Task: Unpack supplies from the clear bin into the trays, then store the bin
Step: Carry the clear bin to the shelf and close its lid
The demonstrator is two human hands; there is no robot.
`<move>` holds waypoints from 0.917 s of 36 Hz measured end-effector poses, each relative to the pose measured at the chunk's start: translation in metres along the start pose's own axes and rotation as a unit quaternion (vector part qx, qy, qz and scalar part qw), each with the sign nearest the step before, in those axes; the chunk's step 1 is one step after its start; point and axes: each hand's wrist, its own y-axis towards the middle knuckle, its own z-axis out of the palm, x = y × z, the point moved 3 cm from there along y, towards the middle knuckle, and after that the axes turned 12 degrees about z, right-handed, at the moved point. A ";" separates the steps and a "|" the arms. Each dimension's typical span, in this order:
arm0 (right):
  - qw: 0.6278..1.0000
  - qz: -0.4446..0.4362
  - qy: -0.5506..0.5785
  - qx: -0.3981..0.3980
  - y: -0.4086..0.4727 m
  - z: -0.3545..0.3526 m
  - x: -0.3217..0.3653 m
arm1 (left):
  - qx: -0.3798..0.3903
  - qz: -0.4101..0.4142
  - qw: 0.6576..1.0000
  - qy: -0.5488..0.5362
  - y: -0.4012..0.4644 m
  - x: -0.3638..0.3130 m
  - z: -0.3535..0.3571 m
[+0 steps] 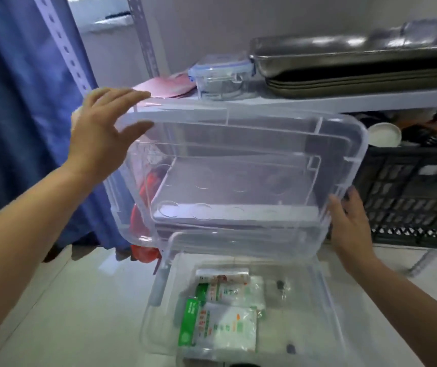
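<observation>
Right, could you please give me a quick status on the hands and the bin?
Left hand open against the clear bin, top-left rim. Right hand holding its right side. Bin empty, raised below the shelf. Second bin with packets directly underneath.

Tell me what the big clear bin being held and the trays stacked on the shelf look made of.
Big clear bin: glossy transparent plastic, apparently; the shelf shows through its walls. Stacked grey trays: likely stainless steel, with bright blurred reflections on a dull silver surface.
</observation>
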 end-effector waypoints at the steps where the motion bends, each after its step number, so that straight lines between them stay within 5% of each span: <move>1: 0.999 -0.008 -0.034 -0.016 -0.004 -0.004 -0.002 | 0.023 -0.023 0.999 -0.024 -0.003 0.004 0.007; 8: 0.977 0.030 -0.206 -0.052 -0.008 -0.028 -0.030 | 0.173 -0.177 0.965 -0.087 -0.063 0.006 0.081; 18: 0.912 0.238 -0.334 -0.025 0.011 -0.023 -0.109 | 0.377 -0.207 0.893 -0.132 -0.151 0.013 0.222; 25: 0.878 0.255 -0.403 -0.038 0.025 -0.001 -0.139 | 0.387 -0.242 0.872 -0.177 -0.204 0.025 0.287; 33: 0.877 0.279 -0.390 -0.025 0.023 -0.001 -0.140 | 0.330 -0.246 0.889 -0.201 -0.218 0.033 0.289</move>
